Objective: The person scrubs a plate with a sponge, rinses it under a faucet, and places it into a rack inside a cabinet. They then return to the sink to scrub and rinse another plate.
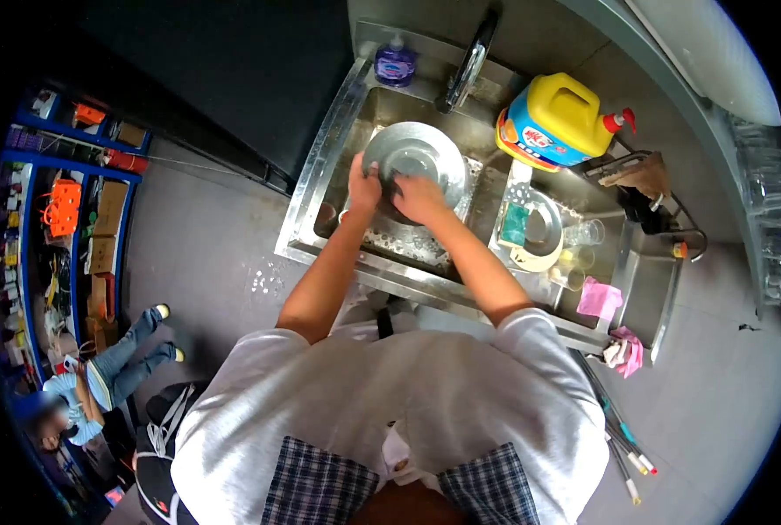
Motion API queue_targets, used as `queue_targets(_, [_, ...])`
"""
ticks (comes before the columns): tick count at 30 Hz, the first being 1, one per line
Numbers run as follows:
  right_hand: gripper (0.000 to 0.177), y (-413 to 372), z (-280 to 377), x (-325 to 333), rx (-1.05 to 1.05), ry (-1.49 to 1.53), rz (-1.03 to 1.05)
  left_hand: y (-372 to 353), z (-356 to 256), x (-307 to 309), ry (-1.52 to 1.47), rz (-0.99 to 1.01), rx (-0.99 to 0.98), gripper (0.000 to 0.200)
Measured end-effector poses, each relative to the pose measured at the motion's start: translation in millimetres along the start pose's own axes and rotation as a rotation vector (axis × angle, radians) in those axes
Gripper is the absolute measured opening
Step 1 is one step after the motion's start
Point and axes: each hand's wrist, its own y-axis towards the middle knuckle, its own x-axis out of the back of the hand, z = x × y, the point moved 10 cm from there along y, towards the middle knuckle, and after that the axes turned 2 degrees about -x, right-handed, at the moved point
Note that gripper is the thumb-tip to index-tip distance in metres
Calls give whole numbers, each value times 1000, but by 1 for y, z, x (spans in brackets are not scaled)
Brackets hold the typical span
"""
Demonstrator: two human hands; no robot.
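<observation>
A round metal bowl (425, 140) is held tilted over the left basin of a steel sink (316, 188). My left hand (364, 185) is closed on the bowl's left rim. My right hand (418, 198) is at the bowl's lower inside edge, its fingers curled and pressed down; something dark shows by the fingertips, too small to name. Water spots and suds lie on the basin floor. Above the bowl hangs the faucet (471, 66).
A purple soap bottle (395, 63) and a large yellow detergent jug (555, 121) stand behind the basins. On the right are a green sponge (515, 224), glasses (586, 233) and a pink cloth (599, 299). Far left, a person (102, 376) is near blue shelves.
</observation>
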Motion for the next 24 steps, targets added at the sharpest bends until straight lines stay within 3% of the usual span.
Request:
queue_targets(1, [29,-12,-8,-6,-13,-22,122,1,-5,2,-12,32,17,30])
queue_targets(2, [29,-11,-42,-6,-190,-90,156,0,-10,2,-28,59,35,30])
queue_targets(4, [28,10,-82,9,-346,-89,72,-13,-23,-7,-23,72,53,29])
queue_targets(5, [31,23,-81,22,-337,9,-77,-17,-15,-15,-35,85,26,30])
queue_targets(8, [32,32,-12,14,-4,18,-272,-21,-22,-20,-42,41,87,31])
queue_targets(11, [35,-6,-2,32,116,-128,-296,-6,-3,-6,-10,9,119,33])
queue_targets(14, [43,2,-70,70,-170,-106,-435,-13,-39,-8,1,159,146,34])
queue_targets(15, [45,6,-79,75,-161,-51,-456,-10,-37,-12,-7,192,60,35])
queue_targets(17, [48,14,-92,83,-138,57,-497,-10,-41,-11,9,162,100,35])
queue_targets(20, [53,17,-122,55,-271,430,-278,-14,-55,-10,-14,115,164,35])
queue_targets(21, [55,6,-125,64,-249,371,-410,-11,-59,-11,-29,101,177,36])
queue_targets(24, [51,-28,-167,41,-479,455,-522,2,-32,-3,35,-43,114,37])
